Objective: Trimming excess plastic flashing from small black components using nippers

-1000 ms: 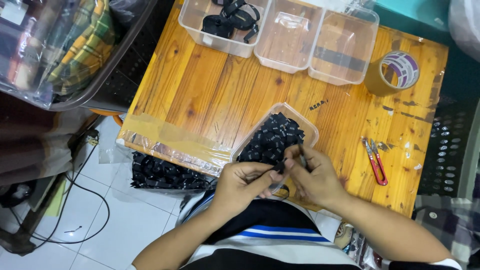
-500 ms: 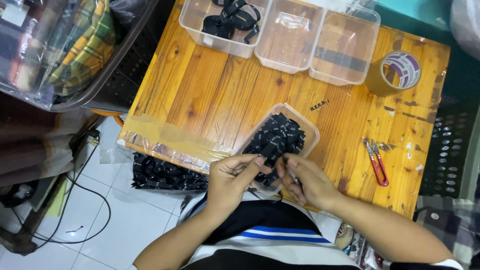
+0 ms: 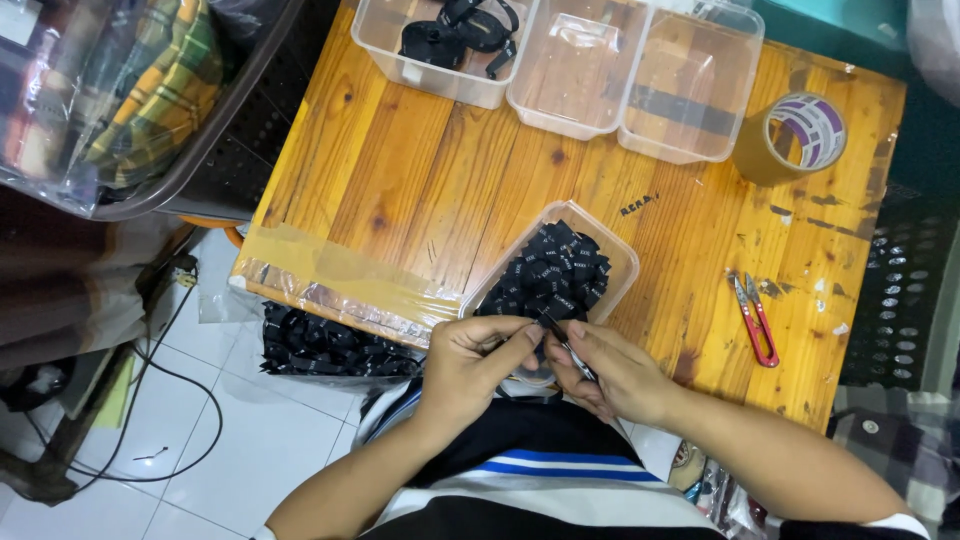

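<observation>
left hand: we pinch one end of a black label; light, limp
right hand: we grip its other end, above the tub

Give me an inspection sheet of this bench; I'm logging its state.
Surface: wooden table, near edge taped.
Job's things: clear tub of black labels; one black label pinched.
Clutter: three clear tubs, one with black straps; tape roll; red snips.
Hands: left hand and right hand both hold the label.
Cables: black cable on floor.
Surroundings: bag of labels; fabric basket.
</observation>
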